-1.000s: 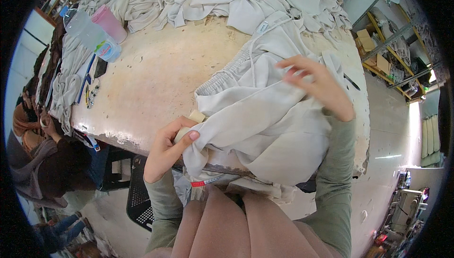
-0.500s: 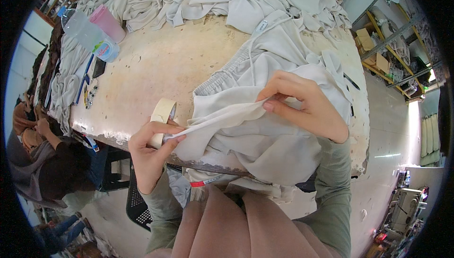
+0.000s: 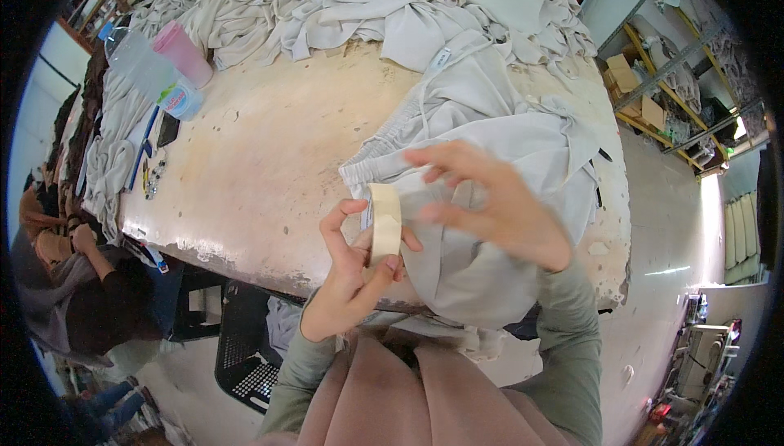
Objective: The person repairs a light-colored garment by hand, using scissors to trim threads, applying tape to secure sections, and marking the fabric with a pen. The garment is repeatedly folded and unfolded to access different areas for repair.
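Note:
A cream roll of masking tape [image 3: 387,221] is in my left hand [image 3: 347,287], standing on edge, with fingers through or behind it and the thumb against its lower side. My right hand [image 3: 498,201] hovers over the light grey trousers [image 3: 523,144], blurred by motion, its fingers apart and no thing visible in them. The trousers lie across the table's right half, with a gathered elastic waistband [image 3: 384,148], a drawstring and a small label at the far end. Their near part drapes over the front edge.
Heaped pale garments [image 3: 351,9] cover the table's far side. At the left stand a plastic bottle [image 3: 175,99] and a pink tumbler [image 3: 184,54]; a dark phone [image 3: 168,129] lies nearby. A black perforated crate [image 3: 241,356] sits below the table. Another person [image 3: 82,283] is at far left.
The fabric fold I pinched with both hands is released. My left hand has moved right and now grips the tape roll, which has come along. My right hand has lifted off the cloth and opened.

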Demonstrator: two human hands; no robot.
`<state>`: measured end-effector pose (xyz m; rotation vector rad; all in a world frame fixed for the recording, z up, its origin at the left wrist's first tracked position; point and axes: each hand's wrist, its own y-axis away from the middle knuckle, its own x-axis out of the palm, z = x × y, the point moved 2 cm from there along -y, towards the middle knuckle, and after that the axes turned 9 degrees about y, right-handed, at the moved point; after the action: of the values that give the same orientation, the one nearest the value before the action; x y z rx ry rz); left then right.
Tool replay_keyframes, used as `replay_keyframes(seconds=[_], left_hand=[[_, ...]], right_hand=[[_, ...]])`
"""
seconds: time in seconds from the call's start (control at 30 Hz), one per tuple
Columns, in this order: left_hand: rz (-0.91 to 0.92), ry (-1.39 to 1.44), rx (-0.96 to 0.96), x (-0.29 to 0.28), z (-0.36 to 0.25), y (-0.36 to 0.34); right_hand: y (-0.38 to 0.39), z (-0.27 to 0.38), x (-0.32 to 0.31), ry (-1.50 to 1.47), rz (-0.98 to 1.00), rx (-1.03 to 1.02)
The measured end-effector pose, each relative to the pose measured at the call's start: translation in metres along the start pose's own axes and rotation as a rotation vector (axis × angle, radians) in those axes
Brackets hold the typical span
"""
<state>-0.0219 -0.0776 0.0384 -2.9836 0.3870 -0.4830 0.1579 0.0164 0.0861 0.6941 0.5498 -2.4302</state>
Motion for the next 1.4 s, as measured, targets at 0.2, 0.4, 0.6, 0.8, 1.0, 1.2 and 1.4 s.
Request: replay_keyframes(seconds=[0.2,0.4,0.6,0.8,1.0,1.2,1.4], left_hand=[[-0.064,-0.141,0.011,0.001,0.005,0.006],[0.005,-0.918,0.203,-0.02,0.002,0.025],[-0.299,-0.408,0.168,-0.053,0.007,0.039],[-0.317,-0.895,0.386,-0.036,0.002,0.047],[-0.019,-0.81,0.424,0.007,-0.01,0.048],[-0.314,-0.481,0.161,-0.023,0.01,-0.007],[-0.048,0.764,-0.469,0.023,0.011,-0.023]], right_hand=[[0.001,0.004,0.048,0.254,-0.164,-0.196],[0.02,0.02,0.063,0.454,-0.391,-0.423],[0.044,0.045,0.084,0.173,-0.142,-0.603],[0.035,0.04,0.061,0.136,-0.196,-0.301],[-0.025,-0.041,-0.064,-0.064,-0.872,0.198],[0.007,-0.079,0.014,0.511,-0.195,0.398],[0.046,-0.027,0.014,1.032,-0.472,-0.344]])
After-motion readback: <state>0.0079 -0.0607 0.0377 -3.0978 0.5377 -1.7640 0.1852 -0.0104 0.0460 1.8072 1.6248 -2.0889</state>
